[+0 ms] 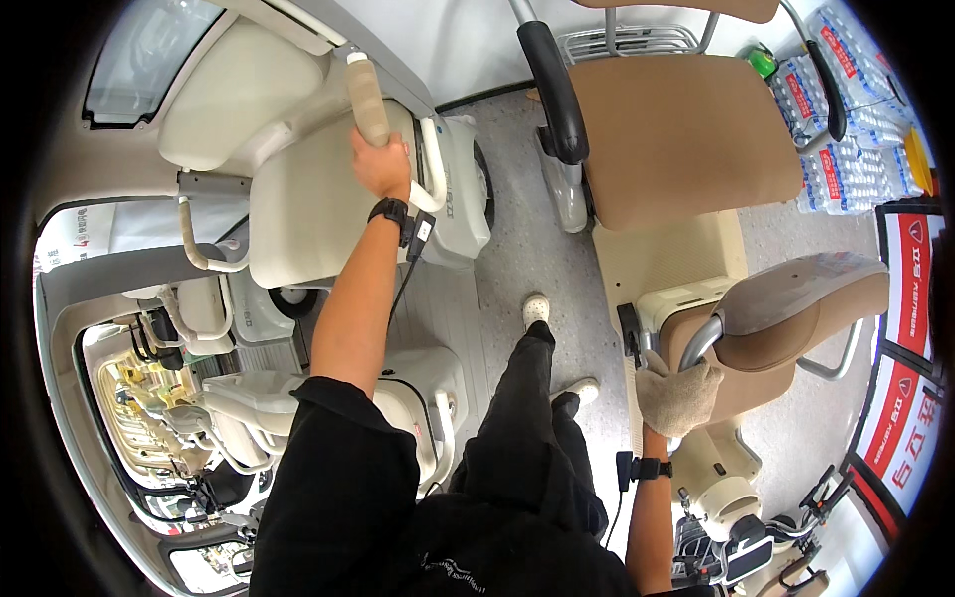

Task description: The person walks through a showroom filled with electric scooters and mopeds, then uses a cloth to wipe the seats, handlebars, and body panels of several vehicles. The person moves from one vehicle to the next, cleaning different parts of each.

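Note:
My left hand (382, 166) is bare and closes round the lower end of a beige padded armrest (367, 101) above a cream vehicle seat (328, 201). A black strap with a small cabled device sits on that wrist. My right hand (677, 395) wears a beige cloth mitt and wraps round a silver metal tube (700, 342) beside a tan seat (753, 388) and its backrest (798, 313). The fingers inside the mitt are hidden. Another black strap, with a cabled device beside it, is on the right wrist.
A wide brown seat (686, 142) with black armrests (552, 89) stands ahead on the right. Packs of bottled water (843, 175) are stacked at the far right, near red and white banners (914, 276). My feet are on the grey floor (515, 224) between the vehicles.

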A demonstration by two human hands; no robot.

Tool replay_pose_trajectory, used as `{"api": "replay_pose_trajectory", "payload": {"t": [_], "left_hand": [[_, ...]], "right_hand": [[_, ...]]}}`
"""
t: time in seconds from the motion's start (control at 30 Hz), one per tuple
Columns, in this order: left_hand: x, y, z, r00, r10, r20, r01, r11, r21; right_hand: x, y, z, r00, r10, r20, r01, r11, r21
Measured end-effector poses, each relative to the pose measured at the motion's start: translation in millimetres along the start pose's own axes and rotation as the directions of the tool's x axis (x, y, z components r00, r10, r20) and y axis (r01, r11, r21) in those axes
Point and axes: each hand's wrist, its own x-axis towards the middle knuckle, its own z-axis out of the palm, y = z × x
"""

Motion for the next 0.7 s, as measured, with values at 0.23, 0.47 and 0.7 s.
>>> {"api": "replay_pose_trajectory", "payload": {"t": [0.23,0.47,0.7], "left_hand": [[7.1,-0.6,7.8,1.000,0.009,-0.023,-0.007,0.998,0.054],[17.6,-9.2,20.4,1.000,-0.004,-0.024,0.004,1.000,-0.007],[26.0,-9.5,15.7,0.999,-0.012,0.048,0.015,0.998,-0.057]], "right_hand": [[0.0,-8.5,-4.5,0.999,0.022,0.028,-0.022,1.000,-0.002],[-3.7,-10.1,0.9,1.000,0.006,0.029,-0.008,0.997,0.078],[-7.4,-14.8,-1.5,0.999,-0.032,0.025,0.029,0.993,0.113]]}}
